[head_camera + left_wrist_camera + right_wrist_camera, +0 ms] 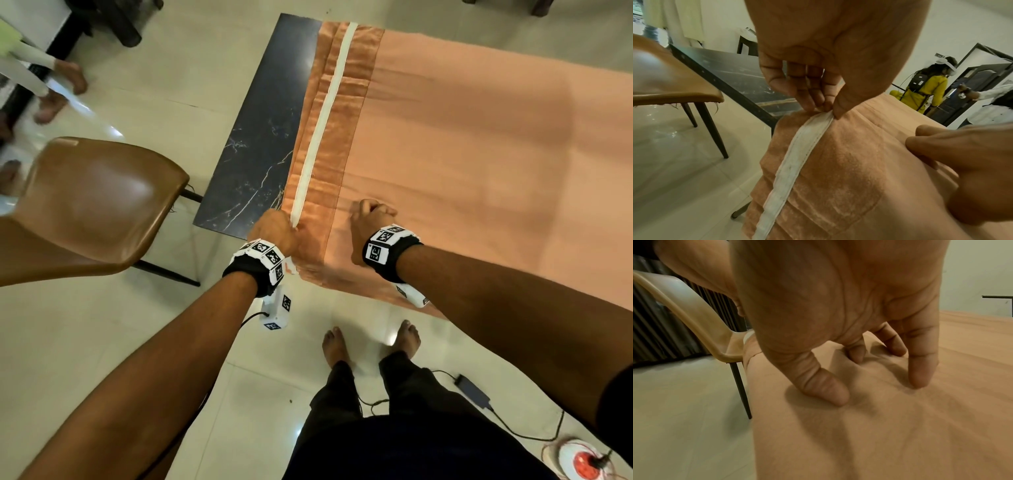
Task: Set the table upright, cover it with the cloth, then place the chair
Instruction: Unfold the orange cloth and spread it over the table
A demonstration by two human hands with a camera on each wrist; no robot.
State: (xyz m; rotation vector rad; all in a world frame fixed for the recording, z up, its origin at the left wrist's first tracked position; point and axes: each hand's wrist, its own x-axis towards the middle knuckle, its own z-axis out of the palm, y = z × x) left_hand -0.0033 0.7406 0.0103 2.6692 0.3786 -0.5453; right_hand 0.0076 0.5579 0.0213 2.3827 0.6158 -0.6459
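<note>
The table stands upright; a strip of its dark marble top [260,137] [748,81] shows bare on the left. A peach cloth [462,154] [838,186] [879,434] lies over the other part and hangs off the near edge. Along its left side runs a folded-back hem with a white band [322,130] [789,170]. My left hand [274,226] [828,107] pinches that band at the table's near edge. To its right, my right hand [371,216] [875,382] presses spread fingertips onto the cloth, holding nothing. A brown chair [92,205] [663,78] [694,308] stands left of the table.
Another person's bare feet [65,78] stand on the pale tiled floor at the far left. A power adapter [472,389] with its cable and a red-and-white cable reel [579,459] lie behind me on the right. Two people [925,87] stand by a doorway beyond the table.
</note>
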